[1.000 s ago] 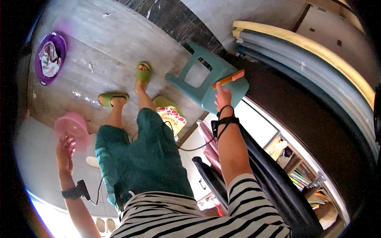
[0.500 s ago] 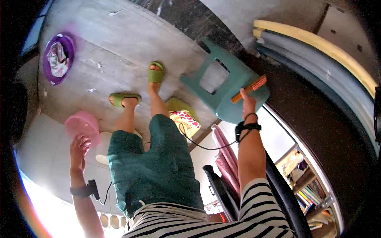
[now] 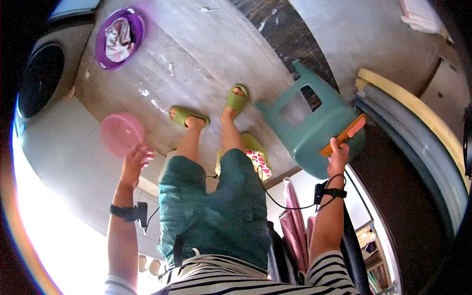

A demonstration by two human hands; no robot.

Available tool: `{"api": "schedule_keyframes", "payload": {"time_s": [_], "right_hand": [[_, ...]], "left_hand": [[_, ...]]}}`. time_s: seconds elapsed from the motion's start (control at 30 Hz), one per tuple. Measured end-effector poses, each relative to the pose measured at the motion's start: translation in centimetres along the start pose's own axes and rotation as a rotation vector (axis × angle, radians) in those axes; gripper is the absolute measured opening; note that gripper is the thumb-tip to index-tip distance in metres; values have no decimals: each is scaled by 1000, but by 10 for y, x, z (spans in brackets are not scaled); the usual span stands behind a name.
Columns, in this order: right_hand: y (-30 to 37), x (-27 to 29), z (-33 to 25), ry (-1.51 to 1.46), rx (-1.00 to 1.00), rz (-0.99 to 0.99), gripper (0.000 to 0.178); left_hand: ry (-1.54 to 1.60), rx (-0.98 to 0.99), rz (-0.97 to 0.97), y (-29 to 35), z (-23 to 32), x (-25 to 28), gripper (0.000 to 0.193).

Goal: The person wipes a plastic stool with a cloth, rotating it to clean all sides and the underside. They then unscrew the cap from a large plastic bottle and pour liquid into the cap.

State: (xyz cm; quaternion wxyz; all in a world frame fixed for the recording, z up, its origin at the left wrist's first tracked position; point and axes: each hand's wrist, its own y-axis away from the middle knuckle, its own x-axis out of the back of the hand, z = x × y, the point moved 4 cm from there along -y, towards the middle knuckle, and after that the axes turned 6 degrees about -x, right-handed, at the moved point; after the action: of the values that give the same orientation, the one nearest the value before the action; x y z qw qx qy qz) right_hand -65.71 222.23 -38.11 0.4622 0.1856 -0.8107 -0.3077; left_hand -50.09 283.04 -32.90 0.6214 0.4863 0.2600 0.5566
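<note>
My right hand (image 3: 338, 156) grips a scrub brush (image 3: 340, 138) by its orange-brown handle, its pink bristles pointing away from me. Below the brush in the picture is a teal plastic stool (image 3: 312, 142); whether the brush touches its seat I cannot tell. On the left, my left hand (image 3: 136, 163) has its fingers spread and loosely curved, with nothing visible in them. Its fingertips overlap the near rim of a pink basin (image 3: 120, 132), and contact between them is unclear. Each wrist wears a black strap with a small device and a cable.
A purple basin (image 3: 100, 46) holding a crumpled pale cloth (image 3: 118, 42) stands on the grey floor at far left. Large curved panels (image 3: 418, 115), yellow and grey, stand along the right. A yellow-green item with a patterned front (image 3: 258, 162) sits beside my legs; pink fabric (image 3: 292, 214) hangs nearby.
The view has swung, so basins, feet and stool sit farther right in the picture. My left hand now overlaps the pink basin more; my right hand still holds the scrub brush over the stool.
</note>
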Motion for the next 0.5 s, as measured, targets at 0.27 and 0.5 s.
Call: {"api": "schedule_keyframes", "payload": {"time_s": [0.27,0.5], "right_hand": [[65,-115,-126,170,267,-285,44],[124,-283,-180,290,568,-551,36]], "left_hand": [[105,6,-10,-8,-39,0,30],[163,18,62,-6,-69,4,34]]}}
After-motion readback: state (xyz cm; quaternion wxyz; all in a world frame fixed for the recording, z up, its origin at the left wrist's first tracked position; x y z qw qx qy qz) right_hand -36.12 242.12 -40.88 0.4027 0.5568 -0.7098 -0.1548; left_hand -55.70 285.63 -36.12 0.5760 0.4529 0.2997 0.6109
